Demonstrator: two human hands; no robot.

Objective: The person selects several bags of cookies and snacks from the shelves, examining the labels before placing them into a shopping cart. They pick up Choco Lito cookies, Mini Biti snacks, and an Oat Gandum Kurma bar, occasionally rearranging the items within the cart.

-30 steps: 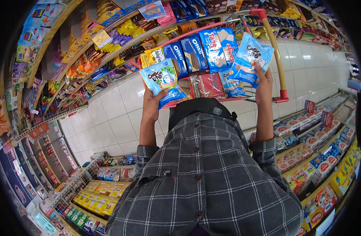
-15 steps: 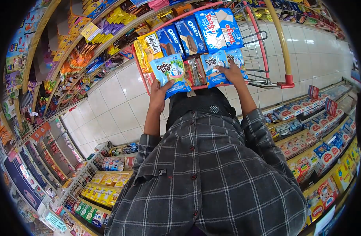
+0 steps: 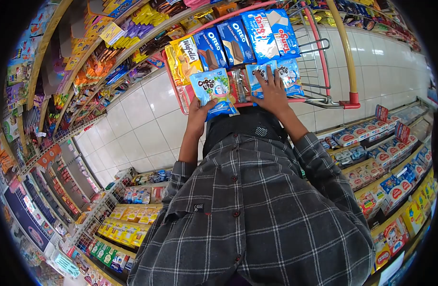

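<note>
My left hand (image 3: 198,117) grips the lower edge of a light-blue Choco Lito packet (image 3: 208,86), thumb on its front. This packet is tilted over the near left part of the shopping cart. My right hand (image 3: 273,95) lies with spread fingers on a second Choco Lito packet (image 3: 255,72). Beside it, to the right, is another Choco Lito packet (image 3: 290,75). Behind them in the cart lie a yellow Wafello pack (image 3: 181,66), two blue Oreo packs (image 3: 208,47) and blue-white Tango packs (image 3: 259,43). Red-brown packaging (image 3: 240,86) shows between my hands.
The cart's red rim (image 3: 173,90) and metal wire side (image 3: 314,59) surround the packs. A yellow bar (image 3: 342,43) stands at its right. Snack shelves (image 3: 99,66) curve along the left and top. More shelves with boxed goods (image 3: 376,152) line the lower right. Pale tiles (image 3: 147,109) cover the floor.
My right hand has shifted left and its fingers have spread over the middle Choco Lito packet. My left hand and its packet have moved slightly right.
</note>
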